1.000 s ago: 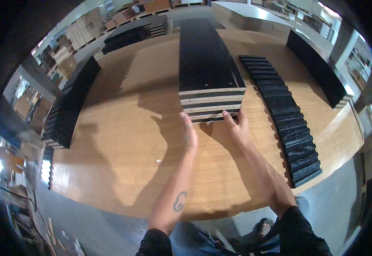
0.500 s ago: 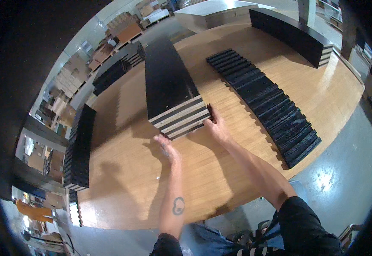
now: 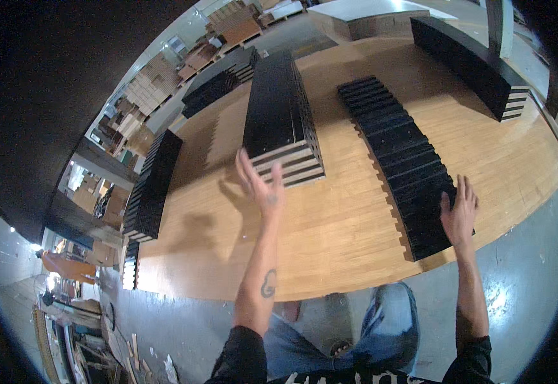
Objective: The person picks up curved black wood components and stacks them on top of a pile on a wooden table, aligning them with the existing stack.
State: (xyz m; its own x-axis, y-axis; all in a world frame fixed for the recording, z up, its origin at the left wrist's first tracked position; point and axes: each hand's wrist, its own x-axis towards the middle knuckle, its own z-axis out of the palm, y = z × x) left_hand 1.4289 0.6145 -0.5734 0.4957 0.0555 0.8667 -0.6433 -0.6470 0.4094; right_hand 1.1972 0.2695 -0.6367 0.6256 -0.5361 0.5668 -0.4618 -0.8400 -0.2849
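Observation:
A tall stack of long black boards [image 3: 272, 105] lies lengthwise on the table, its near end striped with pale edges. My left hand [image 3: 263, 189] is raised at that end, fingers apart, at its left corner; whether it touches cannot be told. To the right lies a row of black slats [image 3: 400, 150] with jagged long sides, stretching from the far middle to the near edge. Over its near right end is my right hand [image 3: 461, 214], fingers stretched out and nothing gripped. I cannot tell if it rests on the slats or hovers just above.
The wooden table [image 3: 330, 237] has a curved near edge. Another black stack [image 3: 474, 64] stands at the far right, one [image 3: 154, 185] at the left, and a lower one [image 3: 218, 80] at the far left. Posts rise beside the table; boxes [image 3: 151, 83] and a person in orange [image 3: 68, 265] are beyond.
My right hand has left the middle stack and moved right to the slats. My left hand has risen slightly beside the stack's end. The view has shifted too.

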